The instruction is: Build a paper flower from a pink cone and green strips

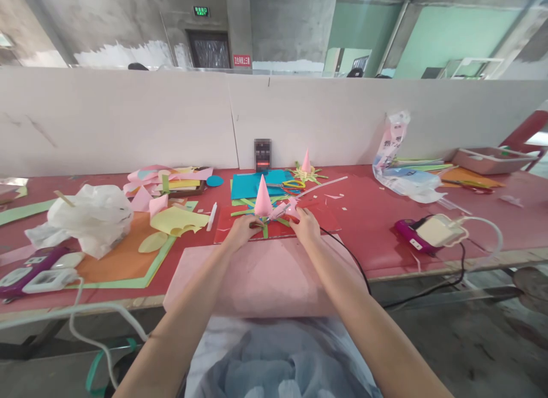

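Note:
Near the middle of the table a pink paper cone stands upright on green and blue paper strips. My left hand is closed at the strips' near left edge, and what its fingers pinch is too small to name. To the right of the cone, my right hand is wrapped round a pink glue gun, whose nozzle points left at the cone's base. Beneath the strips lies a red sheet. Behind are blue sheets, yellow-handled scissors and a second, smaller pink cone on yellow-green strips.
A phone leans on the partition. Crumpled white plastic, paper scraps and a purple power strip lie left. A clear bag, basket and charger are right.

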A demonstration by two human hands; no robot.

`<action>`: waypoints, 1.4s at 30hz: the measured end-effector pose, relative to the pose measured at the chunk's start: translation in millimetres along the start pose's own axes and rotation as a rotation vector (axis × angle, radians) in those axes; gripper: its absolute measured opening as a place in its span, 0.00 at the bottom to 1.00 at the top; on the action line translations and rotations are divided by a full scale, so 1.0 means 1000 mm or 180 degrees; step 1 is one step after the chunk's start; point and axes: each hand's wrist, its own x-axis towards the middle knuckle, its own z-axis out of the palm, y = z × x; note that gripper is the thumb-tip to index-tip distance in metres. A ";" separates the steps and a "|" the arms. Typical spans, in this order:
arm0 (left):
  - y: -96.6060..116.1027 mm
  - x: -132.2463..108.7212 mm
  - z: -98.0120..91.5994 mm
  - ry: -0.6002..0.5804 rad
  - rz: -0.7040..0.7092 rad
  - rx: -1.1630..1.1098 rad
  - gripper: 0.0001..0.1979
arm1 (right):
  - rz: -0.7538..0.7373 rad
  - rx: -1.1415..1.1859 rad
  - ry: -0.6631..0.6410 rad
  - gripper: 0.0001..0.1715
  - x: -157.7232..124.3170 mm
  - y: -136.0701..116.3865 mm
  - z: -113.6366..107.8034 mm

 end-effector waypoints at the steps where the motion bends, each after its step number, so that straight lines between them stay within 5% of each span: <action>1: 0.001 0.000 0.000 0.0011 0.0005 0.0015 0.05 | -0.0021 0.0012 0.0014 0.22 0.000 0.001 0.000; 11: 0.003 -0.001 -0.003 -0.0042 -0.0062 -0.0059 0.05 | -0.0211 0.0078 0.0127 0.22 -0.001 0.006 0.002; 21: 0.006 0.000 -0.002 0.0057 -0.0097 -0.0175 0.08 | 0.0076 0.0130 0.0333 0.22 -0.003 0.010 -0.004; 25: 0.004 0.002 -0.002 0.0390 -0.0039 -0.0058 0.18 | 0.0207 0.0175 0.0483 0.21 -0.003 0.011 -0.007; 29: 0.005 0.003 -0.005 0.0687 -0.0052 0.0178 0.13 | 0.0256 0.0232 0.0643 0.20 -0.002 0.012 -0.008; 42: 0.000 0.001 0.008 0.0240 0.0113 0.0382 0.12 | 0.0351 0.0302 0.0574 0.22 -0.003 0.009 -0.011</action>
